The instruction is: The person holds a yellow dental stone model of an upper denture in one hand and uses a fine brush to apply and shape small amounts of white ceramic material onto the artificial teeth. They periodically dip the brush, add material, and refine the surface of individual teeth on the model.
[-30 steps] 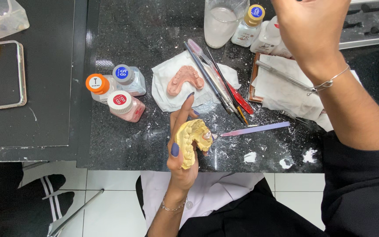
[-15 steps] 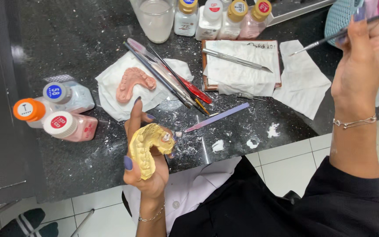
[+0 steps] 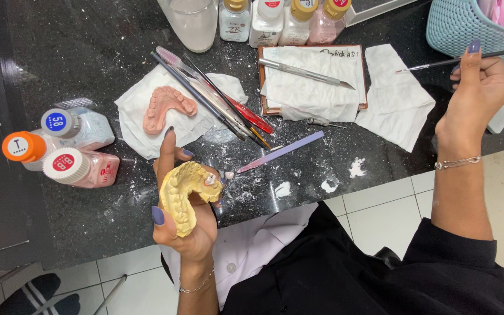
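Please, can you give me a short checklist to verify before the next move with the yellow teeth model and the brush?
1. Left hand grips the yellow teeth model firmly: ok.
2. Right hand holds the thin brush: ok.
3. Brush tip loaded with material: cannot tell.
4. Brush close to the model: not ok, it is far off to the right.
5. Pink gum piece rests safely on its white tissue: ok.
6. Dark counter free of spilled powder: not ok, white specks lie near the edge.

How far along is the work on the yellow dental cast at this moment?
Done: one whitish tooth build-up sits on the yellow dental cast, and white spatter marks the counter. In hand: the left hand grips the cast; the right hand holds a fine brush off it. Left: the other teeth look bare.
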`<action>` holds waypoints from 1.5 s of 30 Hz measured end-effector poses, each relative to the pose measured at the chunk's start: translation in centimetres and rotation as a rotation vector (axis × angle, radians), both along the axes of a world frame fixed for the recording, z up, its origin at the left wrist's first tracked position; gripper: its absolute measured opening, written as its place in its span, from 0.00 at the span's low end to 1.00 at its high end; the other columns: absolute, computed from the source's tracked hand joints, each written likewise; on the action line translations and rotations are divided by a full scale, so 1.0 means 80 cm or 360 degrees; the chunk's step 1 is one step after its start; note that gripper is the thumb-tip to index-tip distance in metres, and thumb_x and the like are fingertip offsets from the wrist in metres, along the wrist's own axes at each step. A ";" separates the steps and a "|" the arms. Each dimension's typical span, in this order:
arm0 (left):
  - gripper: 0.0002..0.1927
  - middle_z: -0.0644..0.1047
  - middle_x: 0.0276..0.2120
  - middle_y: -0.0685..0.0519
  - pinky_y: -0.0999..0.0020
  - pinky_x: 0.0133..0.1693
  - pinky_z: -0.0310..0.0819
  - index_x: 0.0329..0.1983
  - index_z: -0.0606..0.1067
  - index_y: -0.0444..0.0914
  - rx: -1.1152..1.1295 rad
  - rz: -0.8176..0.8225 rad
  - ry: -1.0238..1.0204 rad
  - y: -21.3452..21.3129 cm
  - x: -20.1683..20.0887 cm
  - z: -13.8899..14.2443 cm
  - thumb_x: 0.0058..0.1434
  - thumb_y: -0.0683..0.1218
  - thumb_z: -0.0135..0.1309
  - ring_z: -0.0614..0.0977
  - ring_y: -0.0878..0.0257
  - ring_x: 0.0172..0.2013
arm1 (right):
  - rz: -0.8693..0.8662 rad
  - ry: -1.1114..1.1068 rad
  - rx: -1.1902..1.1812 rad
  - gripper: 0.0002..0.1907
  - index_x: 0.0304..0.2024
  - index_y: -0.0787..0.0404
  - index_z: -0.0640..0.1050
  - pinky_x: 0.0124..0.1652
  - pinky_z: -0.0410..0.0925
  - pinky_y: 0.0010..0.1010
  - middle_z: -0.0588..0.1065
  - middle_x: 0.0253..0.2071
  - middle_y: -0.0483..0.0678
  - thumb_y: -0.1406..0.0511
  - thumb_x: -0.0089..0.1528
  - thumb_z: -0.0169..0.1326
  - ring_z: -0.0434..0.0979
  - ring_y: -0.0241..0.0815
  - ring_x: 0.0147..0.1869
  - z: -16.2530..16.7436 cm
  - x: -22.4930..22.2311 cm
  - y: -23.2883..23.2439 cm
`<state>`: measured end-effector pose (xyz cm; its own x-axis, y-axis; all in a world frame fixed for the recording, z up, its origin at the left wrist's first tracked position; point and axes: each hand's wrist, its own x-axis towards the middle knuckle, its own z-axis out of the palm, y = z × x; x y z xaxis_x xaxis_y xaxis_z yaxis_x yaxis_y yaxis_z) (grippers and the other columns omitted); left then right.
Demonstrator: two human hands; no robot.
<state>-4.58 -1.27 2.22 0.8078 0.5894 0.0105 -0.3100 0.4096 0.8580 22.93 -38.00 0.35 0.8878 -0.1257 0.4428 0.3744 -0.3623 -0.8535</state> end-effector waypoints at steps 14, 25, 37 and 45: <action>0.63 0.60 0.53 0.51 0.70 0.31 0.71 0.78 0.56 0.27 0.0033 -0.0015 -0.0008 0.001 0.000 -0.004 0.52 0.77 0.46 0.77 0.62 0.42 | 0.0019 0.0040 0.0003 0.10 0.41 0.63 0.78 0.39 0.63 0.19 0.78 0.39 0.43 0.66 0.77 0.57 0.72 0.28 0.38 -0.004 -0.002 -0.018; 0.63 0.60 0.52 0.52 0.72 0.29 0.72 0.79 0.56 0.27 0.0035 -0.0027 -0.0006 0.002 -0.001 -0.002 0.54 0.76 0.46 0.78 0.62 0.43 | -0.0095 0.0108 -0.0030 0.07 0.44 0.61 0.78 0.41 0.63 0.17 0.79 0.42 0.42 0.67 0.79 0.56 0.74 0.27 0.40 -0.008 -0.011 -0.031; 0.63 0.60 0.51 0.52 0.71 0.31 0.73 0.78 0.56 0.27 0.0040 -0.0027 -0.0019 0.002 -0.001 -0.004 0.53 0.76 0.48 0.77 0.62 0.43 | -0.0149 0.0131 0.0086 0.09 0.44 0.63 0.76 0.41 0.62 0.18 0.77 0.41 0.44 0.67 0.81 0.54 0.71 0.28 0.40 0.006 -0.021 -0.028; 0.64 0.60 0.52 0.53 0.72 0.31 0.73 0.79 0.55 0.28 0.0046 -0.0045 -0.0030 0.001 0.001 -0.004 0.54 0.79 0.46 0.77 0.64 0.44 | -0.0207 -0.0021 -0.0073 0.09 0.48 0.63 0.78 0.50 0.66 0.25 0.76 0.44 0.44 0.63 0.79 0.53 0.72 0.31 0.45 -0.013 -0.007 -0.048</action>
<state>-4.53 -1.17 1.89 0.8236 0.5656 0.0427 -0.3152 0.3938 0.8635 22.36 -41.86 -0.72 0.8595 -0.2187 0.4621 0.3326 -0.4472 -0.8303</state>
